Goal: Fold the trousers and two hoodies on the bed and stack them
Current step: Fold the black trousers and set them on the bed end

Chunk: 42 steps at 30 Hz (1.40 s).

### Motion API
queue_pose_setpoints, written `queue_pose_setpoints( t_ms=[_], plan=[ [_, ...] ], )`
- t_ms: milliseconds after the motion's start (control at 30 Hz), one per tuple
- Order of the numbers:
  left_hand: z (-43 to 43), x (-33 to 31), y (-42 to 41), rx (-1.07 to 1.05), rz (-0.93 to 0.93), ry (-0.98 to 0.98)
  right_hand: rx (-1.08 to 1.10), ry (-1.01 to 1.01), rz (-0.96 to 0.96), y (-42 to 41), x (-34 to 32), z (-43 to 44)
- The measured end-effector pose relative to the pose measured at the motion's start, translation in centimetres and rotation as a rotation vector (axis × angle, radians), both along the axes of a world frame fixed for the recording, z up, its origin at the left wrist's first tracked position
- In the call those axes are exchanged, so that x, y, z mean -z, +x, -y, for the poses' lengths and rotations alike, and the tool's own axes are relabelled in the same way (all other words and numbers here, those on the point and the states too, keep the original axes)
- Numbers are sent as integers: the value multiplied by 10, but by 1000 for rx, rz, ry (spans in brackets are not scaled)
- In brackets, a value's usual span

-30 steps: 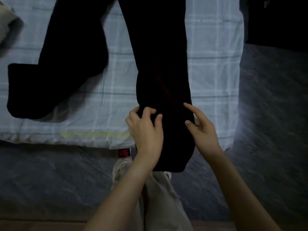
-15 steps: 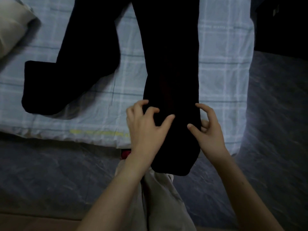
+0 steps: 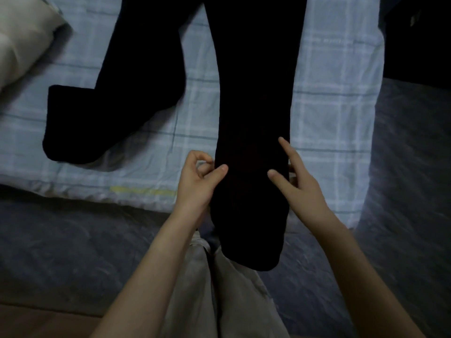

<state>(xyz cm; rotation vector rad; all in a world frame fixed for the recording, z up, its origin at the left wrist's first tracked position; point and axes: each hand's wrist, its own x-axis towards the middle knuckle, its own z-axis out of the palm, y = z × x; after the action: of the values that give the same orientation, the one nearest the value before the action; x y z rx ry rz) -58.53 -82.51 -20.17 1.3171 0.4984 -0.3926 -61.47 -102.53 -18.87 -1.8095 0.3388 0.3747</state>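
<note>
Black trousers lie spread on the bed's pale checked sheet. One leg bends off to the left; the other runs toward me and hangs over the bed's near edge. My left hand pinches the left edge of this near leg, thumb on top and fingers curled. My right hand is at the leg's right edge, with forefinger and thumb lying on the cloth and the other fingers tucked behind the edge. No hoodie can be made out for certain.
A cream pillow lies at the top left of the bed. A dark shape sits beyond the bed's right side. Dark grey bedding or mattress side drops below the sheet. My own light trousers show at the bottom.
My left hand slid from on top of the trouser leg to its left edge and pinched it. My right hand's forefinger stretched out along the right edge. The view drifted slightly.
</note>
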Motion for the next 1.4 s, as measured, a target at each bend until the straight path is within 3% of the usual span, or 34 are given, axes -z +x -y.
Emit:
queue_pose_setpoints(
  t_ms=[233,333,400,533,600,700,733,800,833,900,1067,1167,1300,1400],
  plan=[
    [-15,-11,6,82,103,-143,80,184,58,4,-26,36],
    [-8,-2,6,185,142,228,85,-17,15,4,-14,39],
    [0,3,4,230,149,368,16,-115,-24,6,-3,33],
    [2,5,0,324,239,400,-32,73,-7,10,4,33],
    [3,1,-1,342,232,261,-48,80,-7,6,1,37],
    [7,-5,-1,314,161,-233,40,45,33,2,-10,61],
    [10,-5,-2,324,140,-306,67,27,45,1,-14,71],
    [21,1,-4,360,102,-225,83,-109,52,0,-14,86],
    [28,5,-5,379,102,-89,84,-156,35,-1,-10,88],
    [36,16,-9,398,87,84,64,-126,-50,-5,1,85],
    [39,27,-17,467,121,57,-77,16,-129,-26,6,100],
    [38,21,-21,510,179,61,-180,-72,-120,-34,-1,119],
    [39,17,-31,462,131,66,-118,-271,-87,-51,4,124],
    [41,20,-33,444,82,93,-99,-246,-117,-53,13,120]
  ],
)
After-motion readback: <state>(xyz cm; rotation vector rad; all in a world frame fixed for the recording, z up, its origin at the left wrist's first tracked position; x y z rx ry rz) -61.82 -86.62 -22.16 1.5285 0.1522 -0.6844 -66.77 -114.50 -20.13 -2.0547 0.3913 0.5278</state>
